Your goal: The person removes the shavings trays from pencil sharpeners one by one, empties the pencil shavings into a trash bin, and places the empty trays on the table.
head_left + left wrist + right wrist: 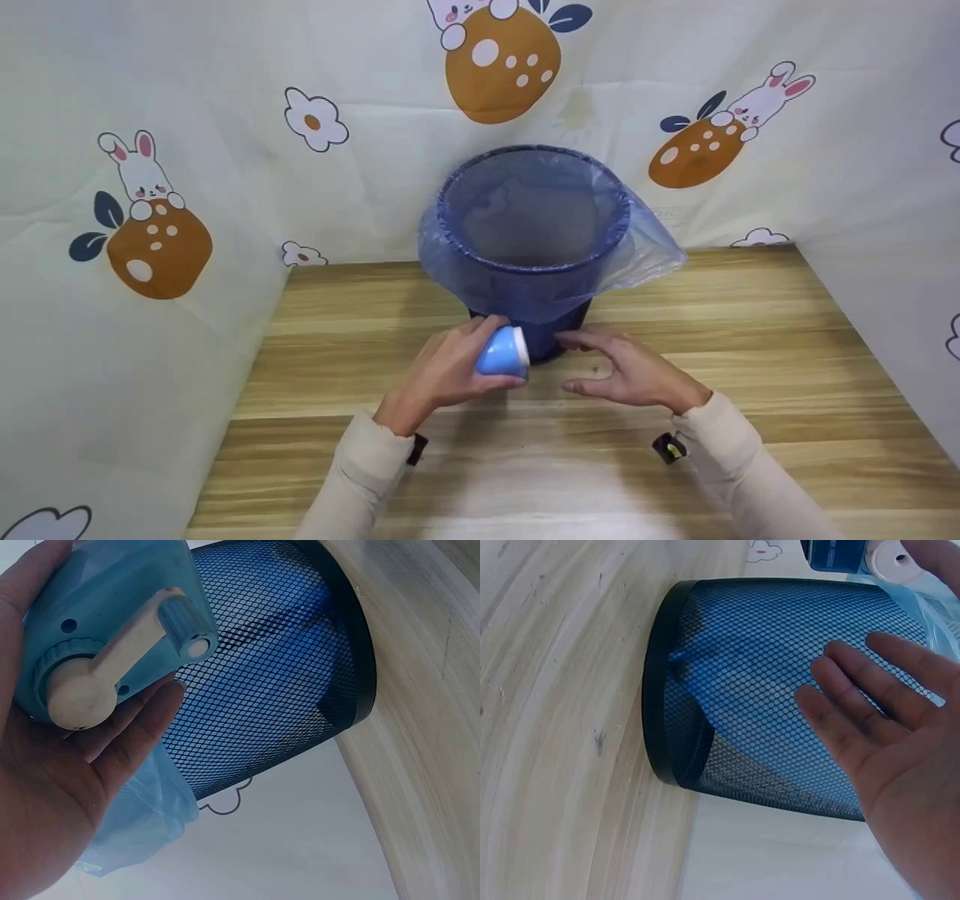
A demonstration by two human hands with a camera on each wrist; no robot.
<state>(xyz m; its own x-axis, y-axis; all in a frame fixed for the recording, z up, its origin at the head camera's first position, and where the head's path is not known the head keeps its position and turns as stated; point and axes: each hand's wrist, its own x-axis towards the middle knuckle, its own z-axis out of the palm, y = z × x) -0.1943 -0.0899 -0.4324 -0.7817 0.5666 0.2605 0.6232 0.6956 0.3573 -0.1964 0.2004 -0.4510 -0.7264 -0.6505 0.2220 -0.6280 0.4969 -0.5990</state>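
Note:
In the head view my left hand (pixel 448 366) grips a blue pencil sharpener (pixel 501 354), its white end turned to the right. The left wrist view shows the white crank (pixel 131 649) on the side of its body, with a blue knob. My right hand (pixel 628 371) holds nothing; its fingers are extended and spread a little apart from the sharpener. Both hands are in front of a dark mesh waste bin (pixel 531 268). A translucent blue bag (pixel 641 251) lines the bin and is folded over its rim.
The bin stands on a wood-grain tabletop (pixel 330 352) against a pale cloth backdrop (pixel 360 195) printed with rabbits, fruit and flowers. The cloth rises at the back and on both sides. Loose bag plastic sticks out to the right of the bin.

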